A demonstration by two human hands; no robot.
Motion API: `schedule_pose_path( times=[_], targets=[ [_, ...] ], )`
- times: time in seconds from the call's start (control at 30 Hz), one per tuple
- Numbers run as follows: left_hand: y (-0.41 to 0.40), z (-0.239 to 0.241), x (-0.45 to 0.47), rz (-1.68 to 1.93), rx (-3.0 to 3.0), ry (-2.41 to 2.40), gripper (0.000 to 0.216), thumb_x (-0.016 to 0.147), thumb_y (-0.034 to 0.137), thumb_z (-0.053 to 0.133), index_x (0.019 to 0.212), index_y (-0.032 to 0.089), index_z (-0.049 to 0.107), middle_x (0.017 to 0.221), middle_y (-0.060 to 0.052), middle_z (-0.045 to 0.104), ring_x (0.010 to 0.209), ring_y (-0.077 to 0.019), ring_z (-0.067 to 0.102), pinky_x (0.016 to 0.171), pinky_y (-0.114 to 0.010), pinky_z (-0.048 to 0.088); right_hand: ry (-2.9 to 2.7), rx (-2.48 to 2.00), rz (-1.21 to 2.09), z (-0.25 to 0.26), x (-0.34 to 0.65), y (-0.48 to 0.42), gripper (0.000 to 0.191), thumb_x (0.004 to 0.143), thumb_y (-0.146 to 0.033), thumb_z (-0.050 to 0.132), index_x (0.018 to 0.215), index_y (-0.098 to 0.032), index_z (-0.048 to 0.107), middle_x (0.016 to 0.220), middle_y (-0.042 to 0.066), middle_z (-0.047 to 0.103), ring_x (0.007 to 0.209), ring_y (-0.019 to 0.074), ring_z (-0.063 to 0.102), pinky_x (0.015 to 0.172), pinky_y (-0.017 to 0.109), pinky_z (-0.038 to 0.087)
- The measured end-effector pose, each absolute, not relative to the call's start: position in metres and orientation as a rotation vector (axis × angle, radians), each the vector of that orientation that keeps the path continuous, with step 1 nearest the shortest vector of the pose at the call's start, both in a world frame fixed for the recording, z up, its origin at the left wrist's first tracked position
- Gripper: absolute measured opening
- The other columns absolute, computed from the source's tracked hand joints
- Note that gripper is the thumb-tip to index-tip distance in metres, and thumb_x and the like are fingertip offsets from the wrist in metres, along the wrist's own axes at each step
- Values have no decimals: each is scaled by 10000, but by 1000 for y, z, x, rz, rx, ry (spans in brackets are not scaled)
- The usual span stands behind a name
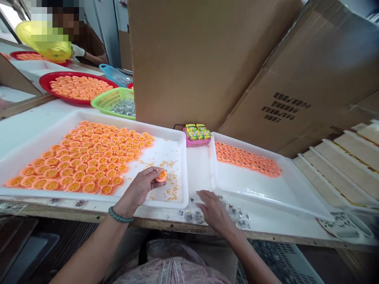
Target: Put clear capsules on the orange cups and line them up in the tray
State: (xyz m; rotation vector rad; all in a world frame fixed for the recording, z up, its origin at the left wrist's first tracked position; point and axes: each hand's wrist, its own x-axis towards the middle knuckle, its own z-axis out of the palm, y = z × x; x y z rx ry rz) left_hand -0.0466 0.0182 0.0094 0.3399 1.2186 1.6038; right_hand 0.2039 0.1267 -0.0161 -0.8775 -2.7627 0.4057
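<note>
My left hand (142,184) is closed around a small orange plastic cup (161,176), held over the right part of a white tray (166,136). Many similar orange cups (85,157) with yellow-orange contents stand in rows in that tray, and loose yellow bits (171,185) are scattered on its floor. Over the table by the front edge, my right hand (214,211) is open, thumb and fingers apart. Beside and under it lie small clear plastic domed pieces (239,217), some with dark printed marks; the hand partly covers them.
A second white tray (251,193) holds rows of orange pieces with dark tops. Between the trays is a pink basket (197,143) of yellow-green packets. Tall cardboard (201,63) stands behind. A green basket (102,101) and red tray (47,85) sit back left, near another person (91,45).
</note>
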Motion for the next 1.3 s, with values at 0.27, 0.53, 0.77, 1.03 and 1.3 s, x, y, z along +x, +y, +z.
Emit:
schedule_pose_path(
  times=[0.27,0.53,0.77,1.03,1.3],
  targets=[
    [26,20,-33,1431,446,1449,215,683,345,670,774,164,599,700,-6,588,598,-116,568,554,-211,478,-2772,-987,498,-41,197,122,107,823,-160,581,873,-183,673,853,60,622,835,182,585,752,279,463],
    [33,14,-23,1482,374,1261,225,660,319,706,762,147,603,808,-33,589,715,-149,587,672,-280,552,-2705,-970,443,-30,198,134,130,835,-168,570,942,-177,643,920,68,617,904,191,552,814,296,436],
    [32,11,-23,1520,331,1221,220,721,325,647,838,140,644,859,-69,641,787,-175,608,711,-291,539,-2949,-870,212,-33,184,129,143,877,-164,478,833,-172,613,885,79,616,862,196,538,790,297,420],
    [28,8,-24,1458,383,1093,253,752,292,641,957,147,613,936,-77,645,812,-200,650,784,-334,528,-2398,-1057,656,-17,183,136,184,894,-188,389,926,-181,570,846,65,631,793,182,592,718,307,465],
    [29,5,-21,1499,478,1135,264,782,362,633,964,181,576,888,-31,622,764,-144,617,813,-328,511,-1890,-837,1652,18,133,132,198,794,-318,584,945,-193,609,777,10,630,714,133,626,687,286,516]
  ],
)
